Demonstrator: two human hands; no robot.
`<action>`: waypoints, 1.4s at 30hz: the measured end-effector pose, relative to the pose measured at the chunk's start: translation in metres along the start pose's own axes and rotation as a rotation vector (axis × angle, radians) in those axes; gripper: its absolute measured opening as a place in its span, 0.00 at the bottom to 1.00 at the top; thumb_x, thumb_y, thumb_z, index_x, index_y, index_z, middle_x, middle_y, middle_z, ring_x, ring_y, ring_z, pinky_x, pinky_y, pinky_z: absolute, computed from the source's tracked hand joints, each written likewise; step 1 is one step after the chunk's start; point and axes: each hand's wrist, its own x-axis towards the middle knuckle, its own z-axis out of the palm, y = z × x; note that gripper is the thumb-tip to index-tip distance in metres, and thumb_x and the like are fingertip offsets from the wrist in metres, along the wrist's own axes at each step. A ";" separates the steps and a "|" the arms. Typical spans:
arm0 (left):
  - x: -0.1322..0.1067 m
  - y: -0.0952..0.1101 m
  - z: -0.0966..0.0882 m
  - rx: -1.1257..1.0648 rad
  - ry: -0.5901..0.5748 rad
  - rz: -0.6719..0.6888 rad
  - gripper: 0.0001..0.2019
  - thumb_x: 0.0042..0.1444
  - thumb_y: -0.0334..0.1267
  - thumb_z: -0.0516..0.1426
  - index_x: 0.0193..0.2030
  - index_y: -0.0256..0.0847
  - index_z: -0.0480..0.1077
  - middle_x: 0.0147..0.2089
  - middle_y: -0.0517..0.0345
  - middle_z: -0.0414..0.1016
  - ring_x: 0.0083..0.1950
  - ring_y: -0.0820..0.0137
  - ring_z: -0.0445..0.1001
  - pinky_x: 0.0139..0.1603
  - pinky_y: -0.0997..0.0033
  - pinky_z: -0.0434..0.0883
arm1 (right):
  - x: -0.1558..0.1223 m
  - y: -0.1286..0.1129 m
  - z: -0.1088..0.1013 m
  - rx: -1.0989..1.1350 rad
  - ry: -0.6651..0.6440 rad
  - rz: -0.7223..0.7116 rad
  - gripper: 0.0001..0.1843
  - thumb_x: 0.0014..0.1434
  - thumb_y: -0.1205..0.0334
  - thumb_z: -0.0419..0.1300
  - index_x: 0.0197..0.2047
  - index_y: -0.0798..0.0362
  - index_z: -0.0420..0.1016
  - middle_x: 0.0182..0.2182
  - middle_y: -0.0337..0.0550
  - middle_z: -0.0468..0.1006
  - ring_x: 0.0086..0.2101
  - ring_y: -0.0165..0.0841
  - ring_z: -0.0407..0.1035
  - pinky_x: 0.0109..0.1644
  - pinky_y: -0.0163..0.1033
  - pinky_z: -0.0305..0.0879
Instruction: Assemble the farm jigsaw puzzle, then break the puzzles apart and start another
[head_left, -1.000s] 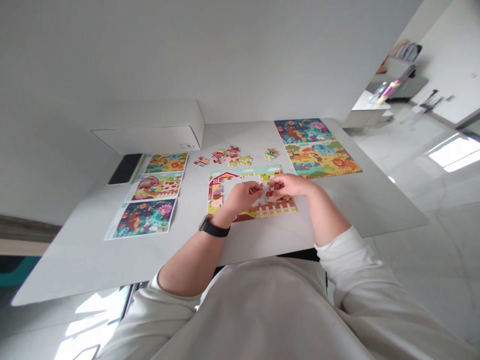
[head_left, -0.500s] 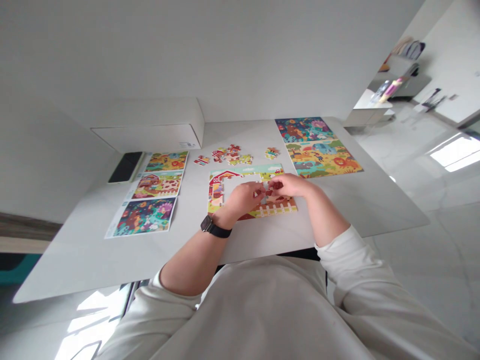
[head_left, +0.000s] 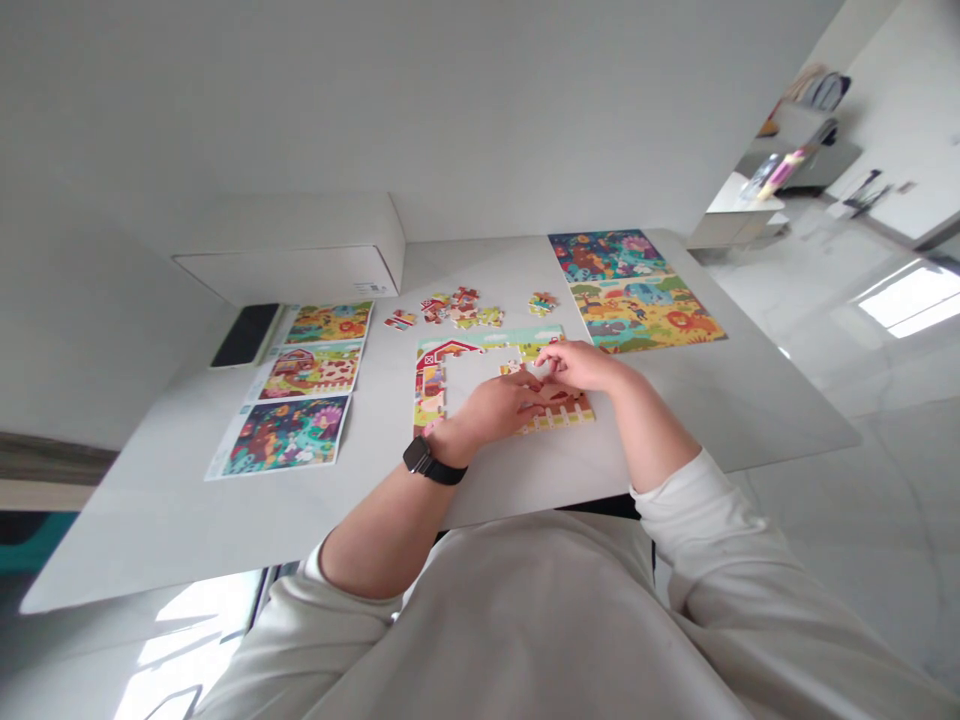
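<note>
A partly assembled farm jigsaw puzzle lies in front of me, its border joined around a bare gap at the left centre. My left hand rests low over its middle, fingers stretched rightward across the brown-spotted cow area. At the right side of the puzzle is my right hand, its fingers curled and pressed together; whatever they hold is hidden. A small cow-patterned puzzle piece shows just beyond my left fingers. Several loose puzzle pieces lie behind the puzzle, and another loose piece sits apart to their right.
Three printed picture sheets lie at left beside a dark phone. A white box stands at the back left against the wall. Two larger animal pictures cover the back right of the white table.
My left hand has shifted slightly right and down, its fingers now laid across the cow area. My right hand has moved a little up; the dark reddish piece between the hands no longer shows there.
</note>
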 end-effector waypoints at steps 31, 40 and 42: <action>-0.007 0.011 -0.003 0.039 -0.092 -0.075 0.18 0.69 0.42 0.57 0.61 0.60 0.82 0.71 0.59 0.72 0.47 0.66 0.83 0.52 0.69 0.76 | -0.004 0.006 -0.010 -0.192 -0.125 0.221 0.10 0.55 0.58 0.74 0.41 0.47 0.83 0.40 0.38 0.87 0.38 0.33 0.78 0.37 0.34 0.62; -0.003 -0.004 -0.003 0.038 0.073 -0.146 0.16 0.70 0.41 0.57 0.59 0.48 0.81 0.61 0.51 0.80 0.58 0.59 0.80 0.60 0.62 0.75 | -0.006 0.008 -0.010 -0.169 -0.139 0.226 0.11 0.56 0.59 0.74 0.43 0.47 0.83 0.40 0.39 0.87 0.37 0.34 0.78 0.37 0.34 0.62; -0.001 -0.013 -0.004 0.103 0.181 -0.291 0.17 0.70 0.41 0.57 0.61 0.43 0.79 0.59 0.47 0.81 0.60 0.55 0.78 0.63 0.57 0.73 | -0.006 0.007 -0.011 -0.178 -0.148 0.214 0.11 0.57 0.57 0.74 0.43 0.48 0.83 0.40 0.40 0.87 0.36 0.35 0.77 0.36 0.35 0.62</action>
